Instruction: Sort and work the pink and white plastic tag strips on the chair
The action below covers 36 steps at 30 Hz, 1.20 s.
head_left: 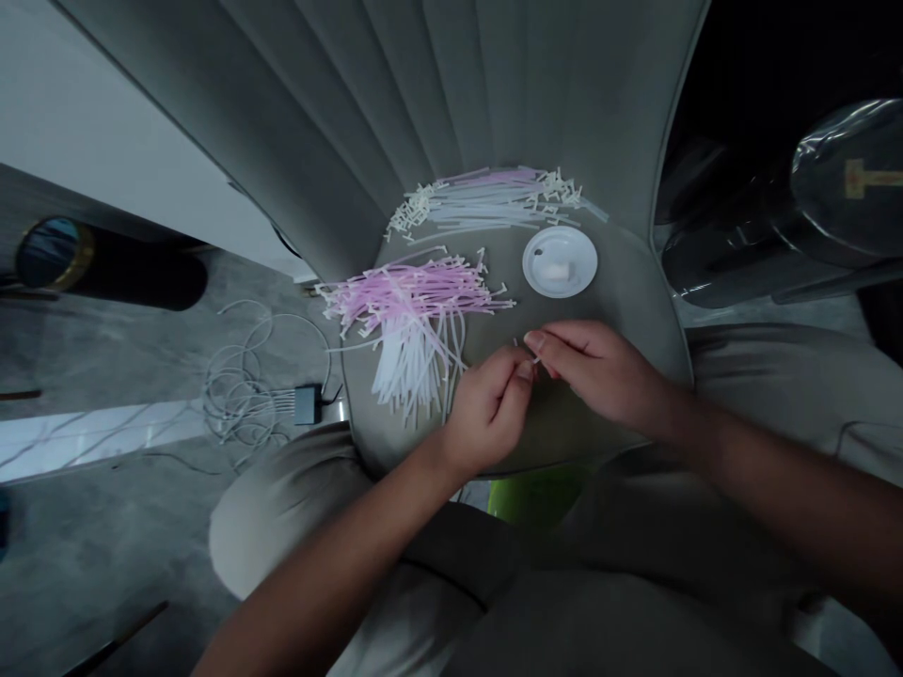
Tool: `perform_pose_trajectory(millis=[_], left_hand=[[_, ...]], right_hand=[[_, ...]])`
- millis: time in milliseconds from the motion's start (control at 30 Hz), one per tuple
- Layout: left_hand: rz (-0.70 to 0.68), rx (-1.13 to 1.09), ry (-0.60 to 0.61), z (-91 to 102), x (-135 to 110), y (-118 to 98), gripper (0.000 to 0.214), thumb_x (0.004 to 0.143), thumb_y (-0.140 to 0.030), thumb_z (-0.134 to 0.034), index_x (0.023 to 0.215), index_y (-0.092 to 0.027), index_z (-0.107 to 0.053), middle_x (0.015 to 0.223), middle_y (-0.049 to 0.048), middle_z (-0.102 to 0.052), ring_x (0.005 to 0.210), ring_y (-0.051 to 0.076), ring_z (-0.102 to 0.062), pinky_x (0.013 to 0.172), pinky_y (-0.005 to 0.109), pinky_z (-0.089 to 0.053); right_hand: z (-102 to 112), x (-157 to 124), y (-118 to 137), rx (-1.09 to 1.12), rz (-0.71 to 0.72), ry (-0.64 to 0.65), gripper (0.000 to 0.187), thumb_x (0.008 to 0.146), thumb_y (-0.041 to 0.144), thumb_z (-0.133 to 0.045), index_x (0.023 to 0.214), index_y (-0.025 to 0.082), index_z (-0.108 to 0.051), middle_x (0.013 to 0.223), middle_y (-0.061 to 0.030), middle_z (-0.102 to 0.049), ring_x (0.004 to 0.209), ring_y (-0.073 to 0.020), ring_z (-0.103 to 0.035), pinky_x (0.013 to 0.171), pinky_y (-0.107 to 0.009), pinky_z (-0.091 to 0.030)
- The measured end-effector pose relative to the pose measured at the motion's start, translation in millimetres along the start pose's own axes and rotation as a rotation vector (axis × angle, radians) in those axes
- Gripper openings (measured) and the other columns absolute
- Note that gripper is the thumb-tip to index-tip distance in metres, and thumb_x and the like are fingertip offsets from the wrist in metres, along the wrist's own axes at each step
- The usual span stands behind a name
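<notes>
- While the left hand [486, 414] and the right hand [599, 371] are meeting at the fingertips, both are pinching a tiny white plastic piece [536, 359], too small to make out clearly; neither hand is clenched.
- Just beyond the left hand, a loose pile of thin pink and white tubes [413, 306] is lying on a grey upholstered seat [627, 320], with its ends spilling toward the left wrist.
- A slipping pinch could be dropping the tiny piece into the seat's folds, and a careless left wrist could be dragging the nearby tube ends out of place.
- Farther past the right hand, a round white dish [546, 252] is holding a small white lump [557, 273].
- Beyond the pile, a second bundle of pale tubes [486, 202] is resting against the fluted seat back [451, 89].
- Well left of the hands, a coiled white cable [244, 381] and a black adapter [307, 404] are lying on the grey floor [105, 527].
</notes>
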<state>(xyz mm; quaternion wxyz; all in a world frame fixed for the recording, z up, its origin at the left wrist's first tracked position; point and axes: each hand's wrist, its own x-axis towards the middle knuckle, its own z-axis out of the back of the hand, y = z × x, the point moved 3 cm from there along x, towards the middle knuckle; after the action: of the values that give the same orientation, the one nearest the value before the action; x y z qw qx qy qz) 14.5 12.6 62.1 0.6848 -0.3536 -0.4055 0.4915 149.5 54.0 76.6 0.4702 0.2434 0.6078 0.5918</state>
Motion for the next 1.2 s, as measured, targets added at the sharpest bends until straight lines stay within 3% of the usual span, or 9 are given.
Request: perform_pose_trajectory(millis=[233, 500, 1200], left_hand=[[-0.016, -0.002, -0.010, 2.3, 2.6, -3.1, 0.020, 0.096, -0.020, -0.040, 0.081, -0.019, -0.054, 0.069, -0.0019, -0.057, 0.064, 0.010, -0.053, 0.060, 0.023, -0.041], [-0.032, -0.029, -0.012, 2.7, 1.5, -4.7, 0.017, 0.097, -0.019, -0.041, 0.086, -0.019, -0.055, 0.072, -0.0022, -0.059, 0.065, 0.009, -0.055, 0.060, 0.021, -0.042], [0.002, -0.011, 0.018, 3.4, 2.6, -6.1, 0.021, 0.098, -0.022, -0.040, 0.082, -0.019, -0.053, 0.069, -0.0022, -0.058, 0.064, 0.009, -0.055, 0.059, 0.022, -0.041]], right_hand=[[-5.8, 1.3, -7.5, 0.209, -0.044, -0.001, 0.043, 0.092, 0.048, -0.051, 0.061, 0.019, -0.045, 0.057, 0.0047, -0.038, 0.054, -0.0090, -0.033, 0.052, -0.026, -0.028], [-13.7, 0.9, -16.9, 0.502, -0.199, 0.033, 0.046, 0.089, 0.052, -0.055, 0.059, 0.019, -0.043, 0.053, 0.0066, -0.033, 0.046, -0.0067, -0.027, 0.044, -0.025, -0.020], [-11.0, 0.3, -13.5, 0.475, -0.185, 0.020, 0.047, 0.090, 0.051, -0.055, 0.058, 0.019, -0.043, 0.052, 0.0062, -0.034, 0.046, -0.0065, -0.027, 0.045, -0.026, -0.020]])
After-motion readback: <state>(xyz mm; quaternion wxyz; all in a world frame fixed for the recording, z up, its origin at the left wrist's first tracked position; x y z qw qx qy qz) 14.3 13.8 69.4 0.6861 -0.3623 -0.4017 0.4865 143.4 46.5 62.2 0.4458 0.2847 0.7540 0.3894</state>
